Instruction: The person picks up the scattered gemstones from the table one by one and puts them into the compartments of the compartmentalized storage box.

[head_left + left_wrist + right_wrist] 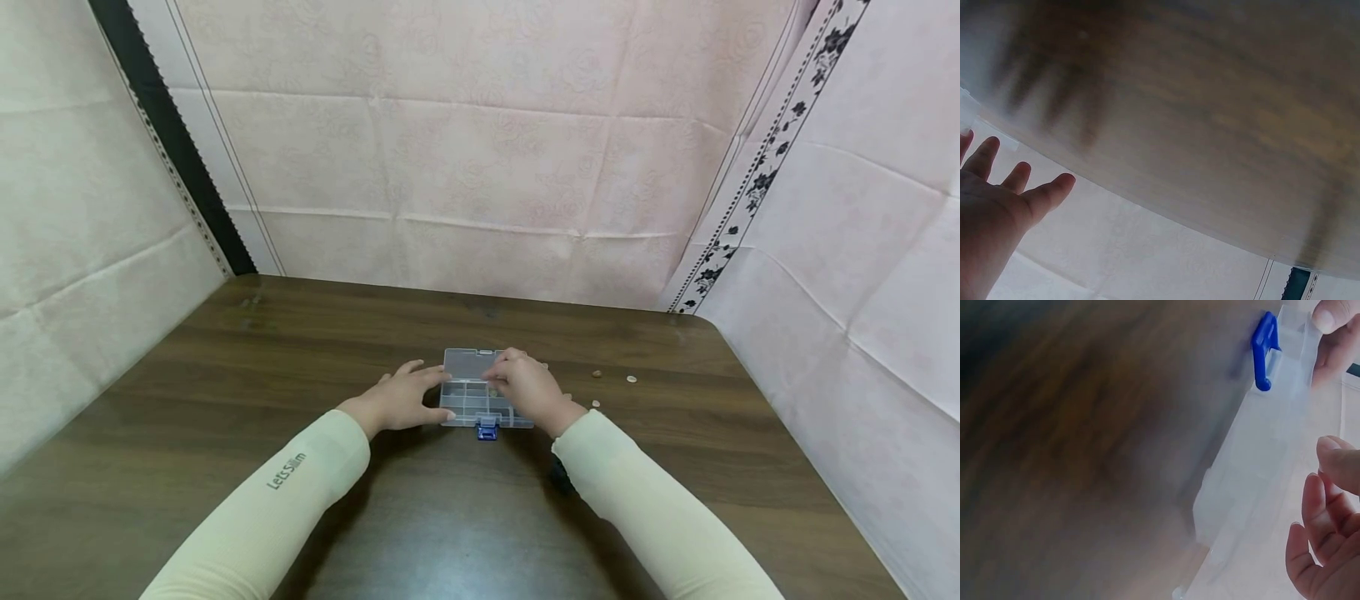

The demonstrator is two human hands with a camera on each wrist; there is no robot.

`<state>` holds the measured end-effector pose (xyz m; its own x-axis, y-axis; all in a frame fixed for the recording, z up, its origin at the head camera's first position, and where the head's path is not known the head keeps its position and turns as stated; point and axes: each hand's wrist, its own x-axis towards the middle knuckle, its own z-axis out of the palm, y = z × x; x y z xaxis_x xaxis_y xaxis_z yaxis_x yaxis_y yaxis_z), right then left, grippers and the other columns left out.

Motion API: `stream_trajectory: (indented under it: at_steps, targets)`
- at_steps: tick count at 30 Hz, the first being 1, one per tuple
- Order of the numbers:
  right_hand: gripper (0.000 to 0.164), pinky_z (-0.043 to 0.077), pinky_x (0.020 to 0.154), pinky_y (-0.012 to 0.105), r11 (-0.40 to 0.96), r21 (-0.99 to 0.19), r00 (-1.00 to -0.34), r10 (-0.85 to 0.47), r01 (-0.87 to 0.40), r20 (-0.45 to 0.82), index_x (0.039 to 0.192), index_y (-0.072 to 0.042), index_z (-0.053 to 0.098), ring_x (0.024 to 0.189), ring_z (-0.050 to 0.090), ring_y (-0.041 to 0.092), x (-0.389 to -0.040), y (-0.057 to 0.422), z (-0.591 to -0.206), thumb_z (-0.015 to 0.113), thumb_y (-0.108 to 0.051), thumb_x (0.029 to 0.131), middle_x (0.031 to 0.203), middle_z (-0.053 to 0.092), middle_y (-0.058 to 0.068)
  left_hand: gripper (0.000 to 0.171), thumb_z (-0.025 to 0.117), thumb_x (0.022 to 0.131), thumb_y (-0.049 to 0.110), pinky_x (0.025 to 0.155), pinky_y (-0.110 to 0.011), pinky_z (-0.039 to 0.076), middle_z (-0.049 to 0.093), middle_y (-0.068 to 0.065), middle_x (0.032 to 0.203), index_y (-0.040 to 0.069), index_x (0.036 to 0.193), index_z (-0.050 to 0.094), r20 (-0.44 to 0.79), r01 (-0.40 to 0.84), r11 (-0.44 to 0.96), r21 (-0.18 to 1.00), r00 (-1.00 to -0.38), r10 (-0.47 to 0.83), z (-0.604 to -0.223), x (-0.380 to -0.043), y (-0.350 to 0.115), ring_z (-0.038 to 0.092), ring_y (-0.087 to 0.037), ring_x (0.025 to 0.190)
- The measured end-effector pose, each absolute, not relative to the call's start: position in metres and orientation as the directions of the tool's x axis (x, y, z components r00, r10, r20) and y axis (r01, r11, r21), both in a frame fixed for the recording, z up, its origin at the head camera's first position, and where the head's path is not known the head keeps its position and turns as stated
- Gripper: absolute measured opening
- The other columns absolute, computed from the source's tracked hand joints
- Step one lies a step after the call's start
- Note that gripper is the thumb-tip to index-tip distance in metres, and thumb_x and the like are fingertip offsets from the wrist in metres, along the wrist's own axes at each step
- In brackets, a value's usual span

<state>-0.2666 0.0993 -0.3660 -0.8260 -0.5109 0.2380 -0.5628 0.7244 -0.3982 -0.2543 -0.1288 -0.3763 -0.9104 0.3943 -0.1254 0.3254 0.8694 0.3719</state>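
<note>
A clear plastic compartment box with a blue latch lies on the table, its lid raised at the far side. My left hand rests at the box's left side, thumb at the near corner and fingers spread along the edge; the left wrist view shows these fingers apart. Over the right-hand compartments is my right hand, thumb and forefinger tips brought together, other fingers bent. I cannot tell whether something tiny is pinched there. A small yellowish piece shows in a compartment below.
Right of the box, small round pieces lie on the wooden table: a brown one, a white one and another pale one near the right wrist. Pale patterned cloth hangs behind and at both sides.
</note>
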Motion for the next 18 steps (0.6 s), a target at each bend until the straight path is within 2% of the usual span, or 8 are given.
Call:
stream_trajectory:
  at_steps: [8, 18]
  targets:
    - [0.017, 0.053, 0.078, 0.029, 0.728, -0.37, -0.816, -0.534, -0.577, 0.221, 0.105, -0.007, 0.075, 0.087, 0.061, 0.013, -0.268, 0.091, -0.368, 0.066, -0.007, 0.091, 0.098, 0.061, 0.001, 0.072, 0.061, 0.088, 0.055, 0.107, -0.069, 0.017, 0.032, -0.002, 0.156, 0.02, 0.148, 0.041, -0.128, 0.328, 0.871, 0.367, -0.909, 0.396, -0.376, -0.254, -0.129, 0.015, -0.033, 0.146]
    - [0.016, 0.053, 0.08, 0.028, 0.73, -0.337, -0.803, -0.556, -0.595, 0.214, 0.104, -0.009, 0.076, 0.09, 0.061, 0.013, -0.27, 0.084, -0.37, 0.066, -0.009, 0.092, 0.098, 0.062, 0.001, 0.071, 0.061, 0.089, 0.055, 0.107, -0.07, 0.017, 0.032, -0.002, 0.156, 0.021, 0.148, 0.04, -0.138, 0.327, 0.872, 0.365, -0.907, 0.398, -0.374, -0.252, -0.129, 0.015, -0.033, 0.146]
